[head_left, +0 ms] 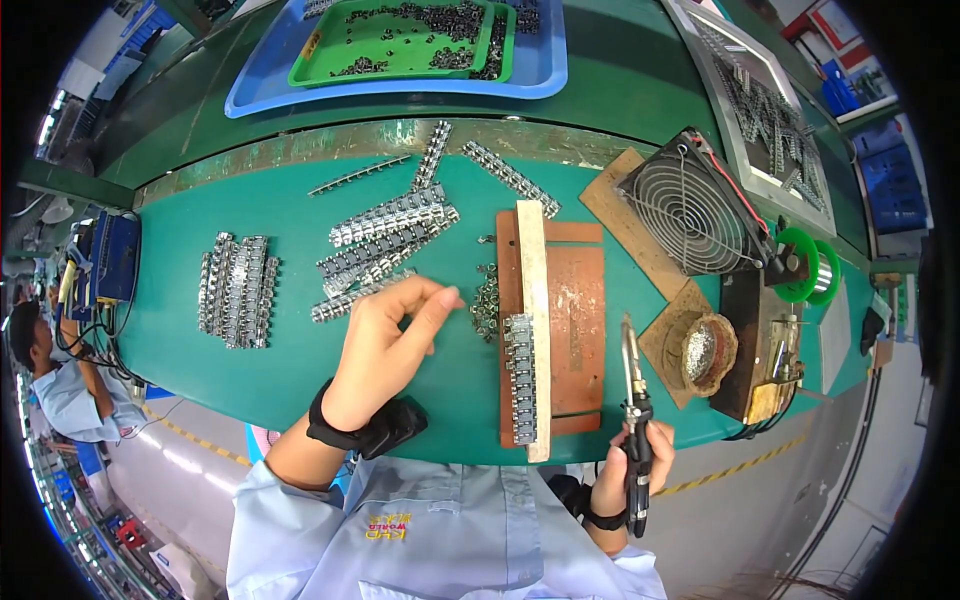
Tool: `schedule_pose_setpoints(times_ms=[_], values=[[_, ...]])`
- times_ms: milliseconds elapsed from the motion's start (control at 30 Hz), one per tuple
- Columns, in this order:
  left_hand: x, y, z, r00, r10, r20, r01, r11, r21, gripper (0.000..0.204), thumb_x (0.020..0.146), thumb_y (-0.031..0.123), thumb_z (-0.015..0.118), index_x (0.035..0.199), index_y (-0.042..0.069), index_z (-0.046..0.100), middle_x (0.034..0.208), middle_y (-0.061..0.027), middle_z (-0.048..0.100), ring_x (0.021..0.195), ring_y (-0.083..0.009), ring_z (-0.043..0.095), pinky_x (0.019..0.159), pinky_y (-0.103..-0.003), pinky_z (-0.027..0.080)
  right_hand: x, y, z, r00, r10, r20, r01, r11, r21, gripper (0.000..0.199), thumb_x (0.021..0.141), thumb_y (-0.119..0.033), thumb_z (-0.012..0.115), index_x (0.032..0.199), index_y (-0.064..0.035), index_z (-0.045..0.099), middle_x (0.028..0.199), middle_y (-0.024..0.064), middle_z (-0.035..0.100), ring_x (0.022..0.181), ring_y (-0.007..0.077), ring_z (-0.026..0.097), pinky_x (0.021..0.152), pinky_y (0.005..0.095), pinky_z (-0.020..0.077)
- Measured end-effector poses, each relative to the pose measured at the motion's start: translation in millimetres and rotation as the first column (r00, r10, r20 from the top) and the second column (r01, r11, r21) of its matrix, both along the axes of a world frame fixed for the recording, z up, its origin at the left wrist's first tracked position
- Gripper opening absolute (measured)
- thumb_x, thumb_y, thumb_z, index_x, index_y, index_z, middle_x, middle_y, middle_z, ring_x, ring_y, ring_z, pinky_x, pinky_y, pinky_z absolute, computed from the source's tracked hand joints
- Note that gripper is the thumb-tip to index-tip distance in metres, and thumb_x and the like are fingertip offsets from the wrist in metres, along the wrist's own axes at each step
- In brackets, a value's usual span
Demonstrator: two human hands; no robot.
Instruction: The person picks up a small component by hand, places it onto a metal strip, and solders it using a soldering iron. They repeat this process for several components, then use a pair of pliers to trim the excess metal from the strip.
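Observation:
My left hand (385,345) reaches over the green bench, thumb and forefinger pinched near a small pile of loose metal parts (486,300); whether it holds one I cannot tell. Just right of it a brown wooden jig (570,320) carries a pale strip with a row of metal parts (521,375) lined up along it. My right hand (635,465) grips a soldering iron (632,385) by its black handle, tip pointing up, right of the jig. Rows of metal strips (385,245) lie beyond my left hand.
Another bundle of strips (237,288) lies at left. A wire-guarded fan (690,210), a brass wool tip cleaner (705,350), a green solder spool (805,265) and an iron stand (775,365) sit at right. A blue tray (400,85) holds a green tray at the back. A seated person (50,375) is at far left.

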State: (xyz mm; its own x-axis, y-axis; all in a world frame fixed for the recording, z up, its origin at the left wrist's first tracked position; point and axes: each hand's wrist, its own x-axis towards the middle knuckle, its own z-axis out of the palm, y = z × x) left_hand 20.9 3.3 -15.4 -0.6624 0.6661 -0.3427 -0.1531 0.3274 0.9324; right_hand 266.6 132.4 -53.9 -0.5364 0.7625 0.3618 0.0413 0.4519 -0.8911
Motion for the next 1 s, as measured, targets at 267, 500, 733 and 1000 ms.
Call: schedule_pose_setpoints(times_ms=[267, 500, 733, 1000], values=[[3, 6, -1, 0.605, -0.255, -0.754, 0.14, 0.967, -0.215, 0.009, 0.071, 0.006, 0.064, 0.079, 0.01, 0.061, 0.074, -0.0033, 0.05, 0.073, -0.0192, 0.047, 0.07, -0.031, 0.029, -7, 6, -7, 0.993, 0.031, 0.113, -0.048, 0.987, 0.151, 0.038, 0.077, -0.014, 0.061, 0.108, 0.0001, 0.046, 0.093, 0.0122, 0.046, 0.07, 0.016, 0.046, 0.058, 0.0249, 0.0409], [5, 8, -3, 0.551, -0.314, -0.773, 0.191, 0.949, -0.25, 0.012, 0.068, 0.005, 0.065, 0.078, 0.011, 0.061, 0.077, -0.0011, 0.048, 0.078, -0.0184, 0.047, 0.073, -0.032, 0.027, -9, 5, -6, 0.994, 0.033, 0.104, -0.047, 0.989, 0.142, 0.037, 0.077, -0.015, 0.06, 0.108, 0.0007, 0.046, 0.092, 0.0133, 0.048, 0.072, 0.0174, 0.047, 0.061, 0.0268, 0.0411], [7, 10, 0, 0.566, -0.245, -0.787, 0.148, 0.969, -0.196, 0.014, 0.069, 0.006, 0.065, 0.082, 0.009, 0.06, 0.078, -0.0034, 0.052, 0.078, -0.02, 0.049, 0.074, -0.032, 0.03, -12, 5, -3, 0.995, 0.024, 0.093, -0.037, 0.988, 0.147, 0.037, 0.077, -0.016, 0.061, 0.107, 0.0006, 0.047, 0.091, 0.0135, 0.051, 0.076, 0.0197, 0.049, 0.066, 0.0288, 0.0415], [7, 10, 2, 0.664, -0.136, -0.735, 0.084, 0.991, -0.107, 0.013, 0.072, 0.001, 0.062, 0.084, 0.004, 0.059, 0.076, -0.0072, 0.059, 0.066, -0.0189, 0.053, 0.064, -0.029, 0.039, -12, 6, 1, 0.998, 0.015, 0.066, -0.021, 0.994, 0.103, 0.037, 0.073, -0.01, 0.064, 0.105, 0.001, 0.049, 0.089, 0.0155, 0.054, 0.074, 0.0233, 0.052, 0.066, 0.0315, 0.0429]])
